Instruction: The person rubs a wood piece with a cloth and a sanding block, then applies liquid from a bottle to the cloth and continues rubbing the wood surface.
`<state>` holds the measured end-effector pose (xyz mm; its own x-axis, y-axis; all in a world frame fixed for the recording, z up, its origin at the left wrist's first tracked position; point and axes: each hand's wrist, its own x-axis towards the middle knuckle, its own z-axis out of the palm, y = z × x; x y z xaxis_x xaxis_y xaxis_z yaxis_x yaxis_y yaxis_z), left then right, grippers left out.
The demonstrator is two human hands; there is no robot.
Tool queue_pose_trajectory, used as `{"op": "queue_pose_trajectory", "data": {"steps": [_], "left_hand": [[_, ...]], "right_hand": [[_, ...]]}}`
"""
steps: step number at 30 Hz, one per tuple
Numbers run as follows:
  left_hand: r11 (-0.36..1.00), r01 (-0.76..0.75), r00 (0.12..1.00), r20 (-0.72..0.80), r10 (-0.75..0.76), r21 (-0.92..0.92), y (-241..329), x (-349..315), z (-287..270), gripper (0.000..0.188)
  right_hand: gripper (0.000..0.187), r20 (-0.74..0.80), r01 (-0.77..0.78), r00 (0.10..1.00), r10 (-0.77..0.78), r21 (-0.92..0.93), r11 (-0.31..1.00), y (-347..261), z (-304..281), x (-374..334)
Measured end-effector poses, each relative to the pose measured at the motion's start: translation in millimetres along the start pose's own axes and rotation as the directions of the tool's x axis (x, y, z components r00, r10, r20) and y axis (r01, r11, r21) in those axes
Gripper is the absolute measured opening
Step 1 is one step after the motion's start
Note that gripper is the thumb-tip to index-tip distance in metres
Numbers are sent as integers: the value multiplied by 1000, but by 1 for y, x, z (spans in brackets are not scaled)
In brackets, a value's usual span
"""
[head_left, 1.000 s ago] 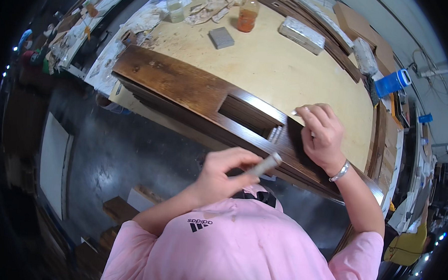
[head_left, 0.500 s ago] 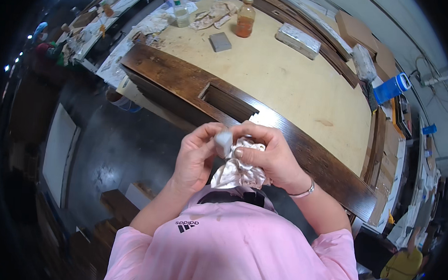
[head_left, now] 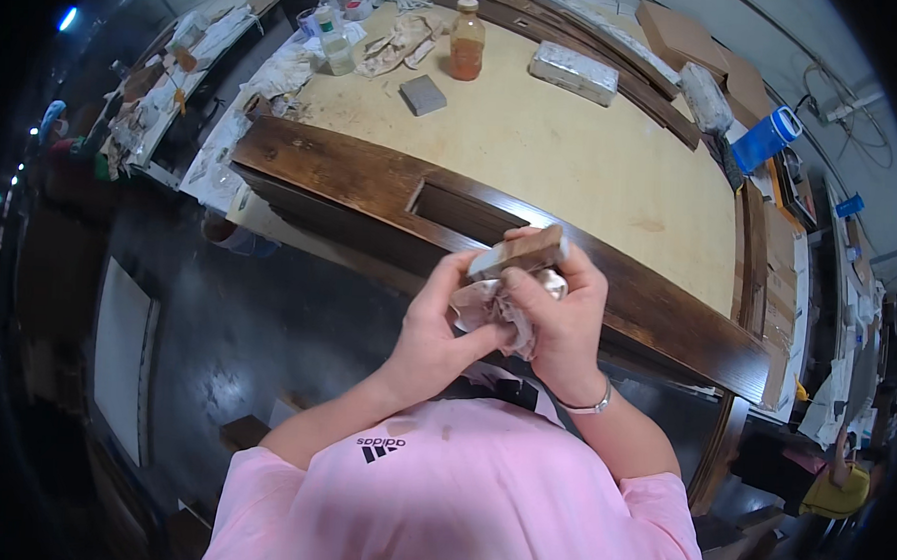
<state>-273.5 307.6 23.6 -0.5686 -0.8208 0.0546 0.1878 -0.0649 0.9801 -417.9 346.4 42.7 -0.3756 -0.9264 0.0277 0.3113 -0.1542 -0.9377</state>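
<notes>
In front of my chest, my right hand point(head_left: 570, 325) grips a small block point(head_left: 522, 253) with a brown-stained face and a pale grey side, perhaps a sanding sponge. Its thumb presses the near side while the other fingers are mostly hidden behind. Below the block bunches a crumpled, pale, stained rag point(head_left: 502, 312), caught between both hands. My left hand point(head_left: 432, 324) has its thumb on the rag's lower part, and its fingertips reach the block's left end. Just beyond the hands lies a long dark-brown wooden beam point(head_left: 343, 165) with a rectangular slot point(head_left: 461, 213).
On the pale tabletop point(head_left: 583, 171) are a grey block point(head_left: 423, 95), a bottle of orange-brown liquid point(head_left: 467, 46), a clear bottle point(head_left: 334, 50), crumpled cloth point(head_left: 404, 43) and a wrapped silver bar point(head_left: 574, 72). A blue container point(head_left: 765, 139) stands at right. A person in yellow point(head_left: 838, 491) is far right.
Both hands have moved right and slightly forward over the beam's edge. The block has turned so its brown face shows, and the rag is bunched beneath it. The view has shifted slightly.
</notes>
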Motion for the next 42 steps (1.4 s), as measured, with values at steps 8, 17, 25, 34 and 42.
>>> {"op": "queue_pose_trajectory", "data": {"steps": [8, 17, 25, 34, 42], "left_hand": [[928, -227, 939, -186, 289, 296, 35, 42, -139, 39], [73, -495, 741, 377, 556, 866, -8, 78, -142, 22], [188, -515, 685, 269, 678, 836, 11, 94, -110, 26], [18, 69, 752, -64, 656, 997, 36, 110, -308, 23], [-71, -366, 670, 316, 672, 928, -8, 105, -196, 29]], "right_hand": [[22, -323, 294, 888, -328, -149, 944, 11, -27, 44], [16, -342, 244, 874, -346, -306, 920, 34, -42, 48], [13, -340, 207, 885, -318, -323, 923, 30, -32, 47], [13, -330, 214, 884, -331, -344, 914, 25, -27, 45], [13, -337, 193, 877, -342, -405, 894, 30, -40, 46]]}}
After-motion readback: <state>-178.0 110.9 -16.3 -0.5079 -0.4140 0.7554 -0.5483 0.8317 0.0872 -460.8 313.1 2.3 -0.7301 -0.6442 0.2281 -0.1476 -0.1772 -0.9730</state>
